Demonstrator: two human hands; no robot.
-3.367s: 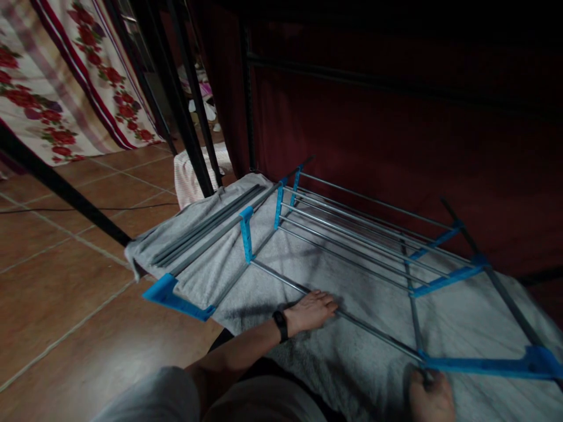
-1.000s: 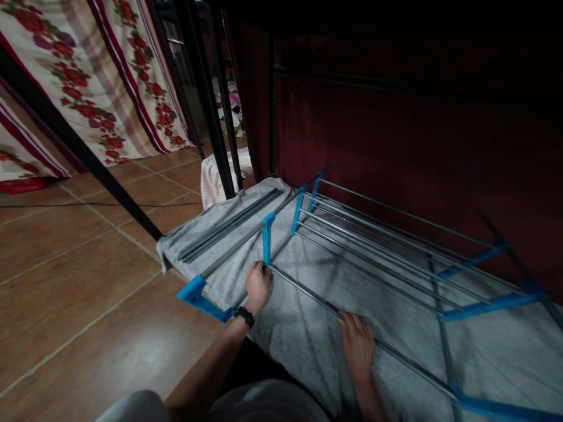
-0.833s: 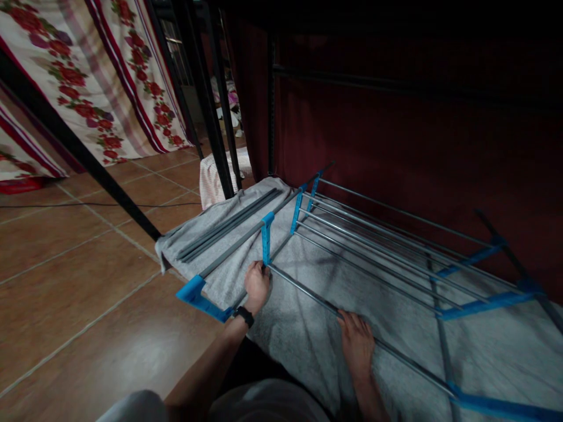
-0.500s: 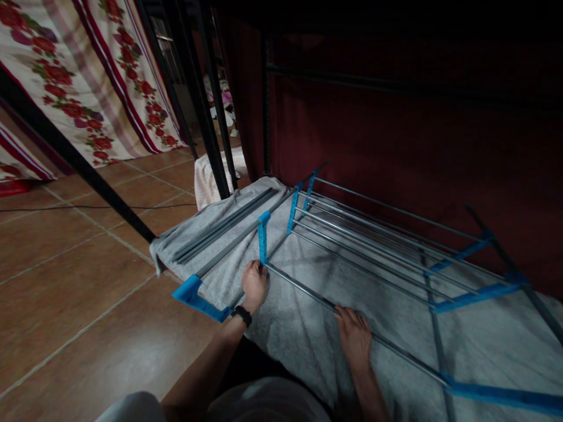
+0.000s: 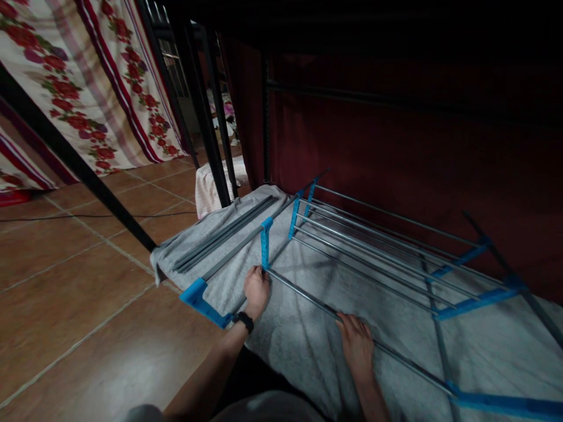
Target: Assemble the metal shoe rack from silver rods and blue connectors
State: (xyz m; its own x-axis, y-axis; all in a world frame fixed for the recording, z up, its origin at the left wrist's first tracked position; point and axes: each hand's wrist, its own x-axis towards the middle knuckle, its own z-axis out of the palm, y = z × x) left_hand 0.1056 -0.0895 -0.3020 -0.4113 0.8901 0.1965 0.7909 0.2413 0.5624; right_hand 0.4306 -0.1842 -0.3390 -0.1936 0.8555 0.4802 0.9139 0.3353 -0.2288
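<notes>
A rack of grey tubes, metal rods and blue plastic brackets lies on a grey blanket (image 5: 303,346). My left hand (image 5: 256,288) is closed at the lower end of a blue bracket (image 5: 265,243), where it meets a metal rod (image 5: 303,295); its fingertips are partly hidden. Farther along that rod, my right hand (image 5: 357,340) grips it from above. The rod's right end meets a long blue bracket (image 5: 505,403). Left of my left wrist is a blue end piece (image 5: 204,305). Several parallel rods (image 5: 365,235) join the blue brackets behind.
Several loose grey tubes (image 5: 224,234) lie together on the blanket at left. Black metal posts (image 5: 211,117) and a slanting black bar (image 5: 88,170) frame the blanket. A dark red curtain (image 5: 373,152) hangs behind; a floral curtain (image 5: 101,88) hangs over the tiled floor (image 5: 79,305).
The view has tilted slightly, so everything sits a little lower in the picture. Both hands keep the same places on the rack.
</notes>
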